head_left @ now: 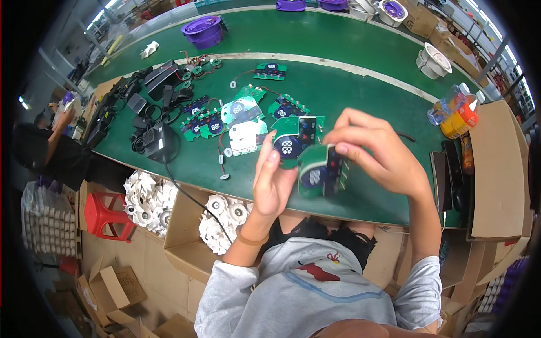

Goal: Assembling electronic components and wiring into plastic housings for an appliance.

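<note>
My right hand (pixel 375 152) grips a green circuit board (pixel 320 172) with a dark display panel, holding it above the near edge of the green table (pixel 349 73). My left hand (pixel 271 183) is raised beside it, fingers straight, its palm against the board's left edge. Just behind my hands, another green board with a dark round display (pixel 293 138) lies on the table. Several more green boards (pixel 225 115) with wires are spread to the left of it.
Black power adapters and cables (pixel 152 107) lie at the table's left. Purple bowls (pixel 204 31) and a white round part (pixel 433 61) sit farther back. Bottles (pixel 456 112) and cardboard (pixel 499 169) stand at right. Boxes of white fan wheels (pixel 149 200) and a red stool (pixel 104 214) are below left.
</note>
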`<state>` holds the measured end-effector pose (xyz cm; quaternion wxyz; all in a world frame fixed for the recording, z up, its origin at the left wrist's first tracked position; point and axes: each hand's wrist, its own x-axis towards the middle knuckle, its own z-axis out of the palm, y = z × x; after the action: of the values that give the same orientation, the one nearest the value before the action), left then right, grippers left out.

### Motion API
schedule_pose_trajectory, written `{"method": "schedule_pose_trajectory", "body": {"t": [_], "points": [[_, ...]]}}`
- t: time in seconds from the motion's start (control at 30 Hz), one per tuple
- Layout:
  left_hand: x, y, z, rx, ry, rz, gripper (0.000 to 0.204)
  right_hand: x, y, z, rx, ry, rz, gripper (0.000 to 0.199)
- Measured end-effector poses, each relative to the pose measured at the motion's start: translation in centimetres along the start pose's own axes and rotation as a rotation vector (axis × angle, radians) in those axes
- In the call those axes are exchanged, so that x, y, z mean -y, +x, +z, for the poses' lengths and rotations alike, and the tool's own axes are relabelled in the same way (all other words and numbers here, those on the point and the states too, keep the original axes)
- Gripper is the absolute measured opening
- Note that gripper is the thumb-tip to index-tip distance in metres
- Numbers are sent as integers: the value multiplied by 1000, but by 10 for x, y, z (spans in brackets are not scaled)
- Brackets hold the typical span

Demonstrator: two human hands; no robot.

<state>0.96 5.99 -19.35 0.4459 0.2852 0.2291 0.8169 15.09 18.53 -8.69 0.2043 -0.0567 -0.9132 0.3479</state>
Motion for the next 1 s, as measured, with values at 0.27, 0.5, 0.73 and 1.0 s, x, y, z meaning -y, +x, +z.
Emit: {"method": "schedule_pose_trajectory", "body": {"t": [0.27, 0.5, 0.73, 1.0], "points": [[1, -10, 1, -40, 107, -64, 49, 13, -2, 6, -12, -34, -41, 13], [9, -15, 7, 91, 206, 10, 47, 6, -2, 22, -258, -188, -112, 19], [6, -15, 7, -37, 214, -21, 41, -1, -6, 29, -461, -107, -71, 35], [-6, -26, -8, -30, 298, 98, 41, -4, 1, 46, -240, 197, -41, 38]]}}
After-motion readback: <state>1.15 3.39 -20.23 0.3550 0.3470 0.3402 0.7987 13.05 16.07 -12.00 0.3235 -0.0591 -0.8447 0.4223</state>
